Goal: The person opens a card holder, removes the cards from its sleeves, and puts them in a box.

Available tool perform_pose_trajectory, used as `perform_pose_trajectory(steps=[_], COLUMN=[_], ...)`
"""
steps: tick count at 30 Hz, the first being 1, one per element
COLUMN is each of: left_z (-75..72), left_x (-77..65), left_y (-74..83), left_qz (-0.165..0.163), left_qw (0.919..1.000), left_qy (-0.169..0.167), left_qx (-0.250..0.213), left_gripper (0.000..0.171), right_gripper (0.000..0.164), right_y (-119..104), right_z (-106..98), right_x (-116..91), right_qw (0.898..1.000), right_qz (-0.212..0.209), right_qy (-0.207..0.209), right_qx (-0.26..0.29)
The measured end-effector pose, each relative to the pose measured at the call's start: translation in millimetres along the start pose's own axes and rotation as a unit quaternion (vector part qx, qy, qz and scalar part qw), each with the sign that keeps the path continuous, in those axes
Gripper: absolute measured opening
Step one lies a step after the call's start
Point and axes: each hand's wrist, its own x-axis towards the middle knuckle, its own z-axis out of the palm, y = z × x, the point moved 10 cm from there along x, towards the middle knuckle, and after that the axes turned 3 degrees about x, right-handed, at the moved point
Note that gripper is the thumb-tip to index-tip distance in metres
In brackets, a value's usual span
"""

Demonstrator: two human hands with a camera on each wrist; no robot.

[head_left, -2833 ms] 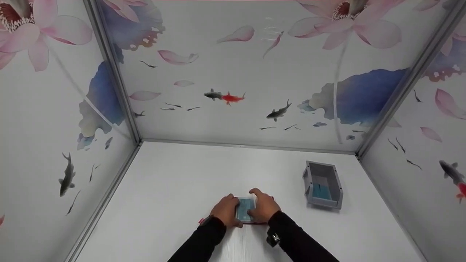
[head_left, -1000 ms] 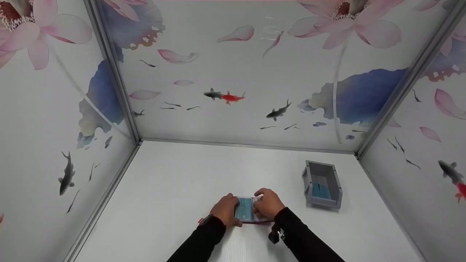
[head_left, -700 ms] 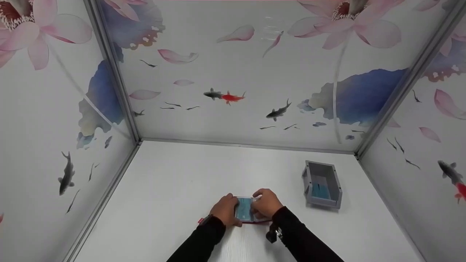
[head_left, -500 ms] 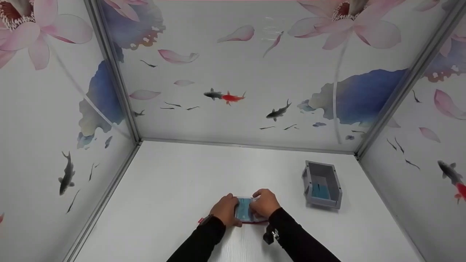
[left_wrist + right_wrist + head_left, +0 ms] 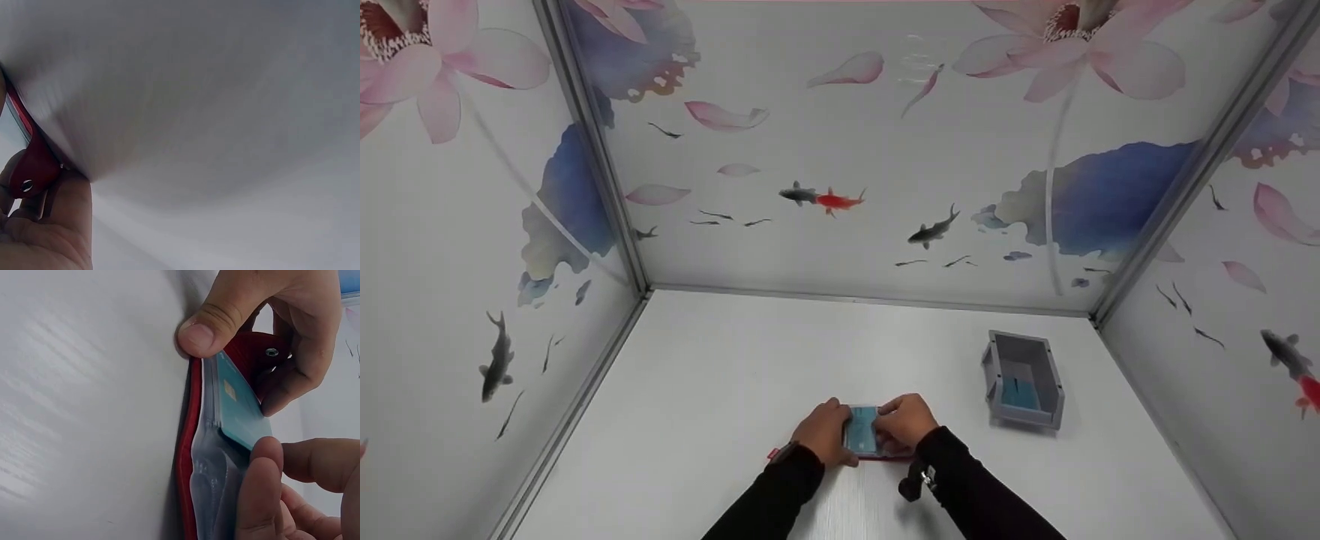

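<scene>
A red card holder (image 5: 186, 472) with clear plastic sleeves lies spread on the white table between both hands. My left hand (image 5: 821, 435) grips its left side, thumb on the near edge. A red snap tab (image 5: 36, 166) shows by the left hand's fingers in the left wrist view. A teal card (image 5: 239, 402) with a gold chip lies over the sleeves on the left part of the holder. At the card's right edge, my right hand (image 5: 907, 424) pinches it with the fingertips. The fingers partly cover the right-hand sleeves (image 5: 211, 495).
A grey plastic bin (image 5: 1060, 375) stands to the right on the table, with flat blue cards (image 5: 1020, 393) at its near end. White panels printed with flowers and fish enclose the table at the back and both sides.
Earlier my right thumb lay over the card; the hand then shifted right onto the sleeves. Since then it has edged left to the card's right edge. My left hand has stayed put.
</scene>
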Motion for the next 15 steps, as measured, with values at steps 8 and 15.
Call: perform_pose_trajectory(steps=[8, 15], left_z=[2.0, 1.7], left_x=[1.7, 2.2], left_y=[-1.8, -0.6], left_qz=[0.001, -0.001], left_qw=[1.0000, 0.9999], left_qy=[-0.005, -0.005], left_qx=[0.005, 0.009], left_gripper=[0.072, 0.075], right_gripper=[0.011, 0.016], right_y=[-10, -16], right_z=[2, 3], right_x=[-5, 2], right_qw=[0.999, 0.993], right_qz=[-0.017, -0.034], right_qy=[-0.020, -0.011], right_qx=[-0.047, -0.109])
